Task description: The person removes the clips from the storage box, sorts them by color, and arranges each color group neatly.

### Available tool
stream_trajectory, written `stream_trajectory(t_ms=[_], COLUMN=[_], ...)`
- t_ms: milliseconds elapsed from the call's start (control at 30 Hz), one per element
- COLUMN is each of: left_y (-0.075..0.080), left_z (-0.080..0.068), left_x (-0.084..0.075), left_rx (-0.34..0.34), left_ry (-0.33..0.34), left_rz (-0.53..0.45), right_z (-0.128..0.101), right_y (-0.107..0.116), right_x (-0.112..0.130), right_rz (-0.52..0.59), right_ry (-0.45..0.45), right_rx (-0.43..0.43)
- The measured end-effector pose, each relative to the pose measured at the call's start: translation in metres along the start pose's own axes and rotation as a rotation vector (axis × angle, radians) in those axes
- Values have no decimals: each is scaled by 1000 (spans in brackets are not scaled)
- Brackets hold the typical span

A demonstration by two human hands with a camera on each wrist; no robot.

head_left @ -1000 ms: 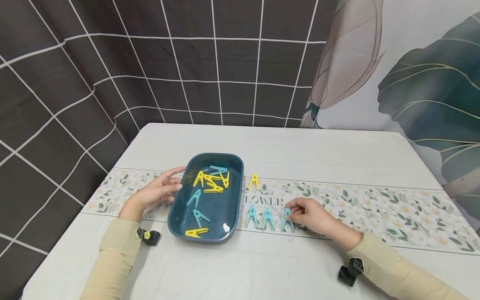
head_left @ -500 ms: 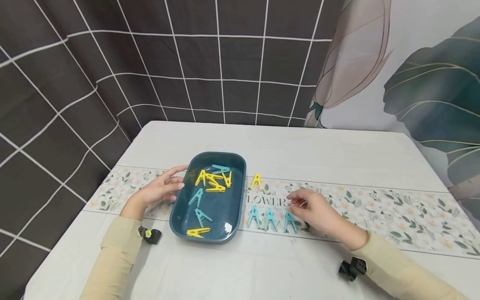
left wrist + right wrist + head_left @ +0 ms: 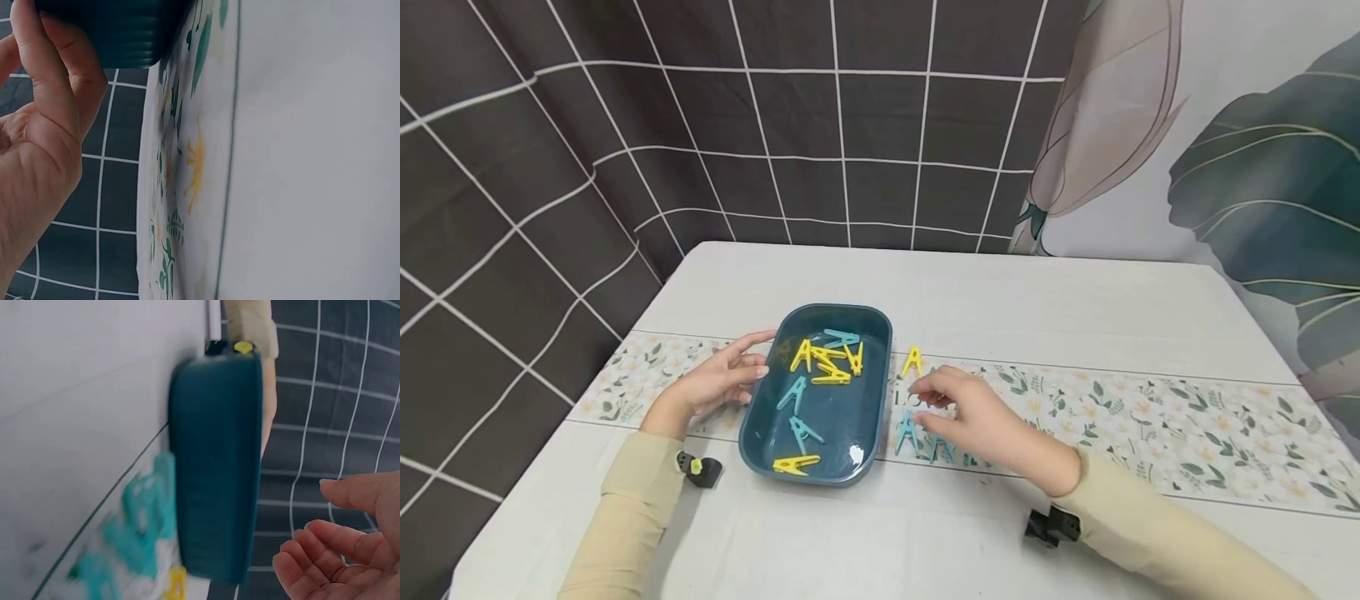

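A dark teal tray (image 3: 852,421) holds several yellow clothespins (image 3: 831,375) and three turquoise clothespins (image 3: 793,395). My left hand (image 3: 721,379) touches its left wall, fingers loosely extended; in the left wrist view, fingers (image 3: 44,75) lie against the tray's side. To the tray's right, my right hand (image 3: 973,412) hovers with thumb and fingers apart, holding nothing. Beneath and beside it stands a row of turquoise clothespins (image 3: 906,435), partly hidden by the hand. One yellow clothespin (image 3: 912,362) lies farther back, near the tray's right rim. In the right wrist view the turquoise clothespins are blurred.
A white cloth (image 3: 880,533) with a floral band (image 3: 1150,417) covers the table. Behind it hangs a dark curtain (image 3: 880,117) with white grid lines, meeting a leaf-patterned backdrop (image 3: 1262,183) on the right.
My right hand has let go of the rightmost turquoise clothespin, lifted, and moved left toward the tray. My left hand stays at the tray's left side.
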State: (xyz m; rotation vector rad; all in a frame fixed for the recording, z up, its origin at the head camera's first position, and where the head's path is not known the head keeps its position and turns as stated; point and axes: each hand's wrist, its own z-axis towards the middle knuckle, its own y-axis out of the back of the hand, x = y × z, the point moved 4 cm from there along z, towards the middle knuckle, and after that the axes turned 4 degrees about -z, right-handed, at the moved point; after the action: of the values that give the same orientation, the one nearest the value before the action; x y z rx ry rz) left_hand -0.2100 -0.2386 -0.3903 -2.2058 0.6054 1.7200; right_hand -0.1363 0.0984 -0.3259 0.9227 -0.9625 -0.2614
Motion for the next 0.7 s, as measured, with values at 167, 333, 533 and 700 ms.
stream_trajectory(t_ms=[167,333,533,700], left_y=[0,0,-1,-1], left_z=[0,0,0,0], left_x=[-1,-2,-2,-1], left_rx=[8,19,32,34], left_ry=[-2,-4,-8,-13], left_rz=[-8,-10,-7,-3], right_z=[16,29,41,50], right_y=[-11,-27,-49,-66], right_x=[22,41,56,66], right_rz=[6,28,41,49], right_ry=[38,104,112,101], right_rx=[45,83,156,222])
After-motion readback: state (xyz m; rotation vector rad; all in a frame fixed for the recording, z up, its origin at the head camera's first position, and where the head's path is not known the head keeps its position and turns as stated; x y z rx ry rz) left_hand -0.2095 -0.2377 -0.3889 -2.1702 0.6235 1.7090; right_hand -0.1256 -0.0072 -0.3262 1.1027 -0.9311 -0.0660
